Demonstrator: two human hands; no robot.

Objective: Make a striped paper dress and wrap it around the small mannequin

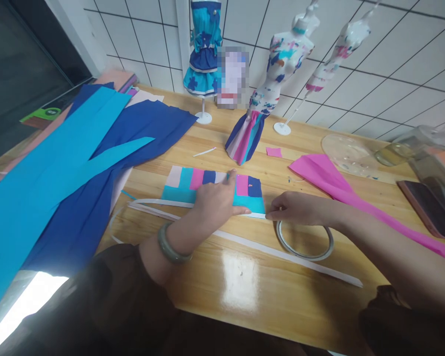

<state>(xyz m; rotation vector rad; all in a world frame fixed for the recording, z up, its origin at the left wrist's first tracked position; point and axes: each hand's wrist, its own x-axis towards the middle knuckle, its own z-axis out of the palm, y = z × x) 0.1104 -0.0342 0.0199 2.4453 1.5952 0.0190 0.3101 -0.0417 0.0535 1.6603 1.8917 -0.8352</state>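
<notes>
A patchwork strip [242, 186] of pink, blue, teal and white pieces lies flat on the wooden table, joined to a teal band. Pressing on it is my left hand [215, 195], index finger and thumb stretched out. Along the teal band's near edge runs a narrow white strip [159, 201]. My right hand [294, 206] pinches the white strip's right end at the corner of the patchwork. Just below that hand rests a roll of tape [331, 243], partly covered by my wrist. A second length of white strip [282, 252] crosses the table nearer to me.
Blue sheets [141, 128] and turquoise sheets [77, 133] pile up at left. Behind stand a dressed mini mannequin [203, 49], a paint-spattered one [282, 64] with a striped skirt [246, 138], and a thin stand [283, 128]. Pink material [326, 175] and a phone [430, 210] lie right.
</notes>
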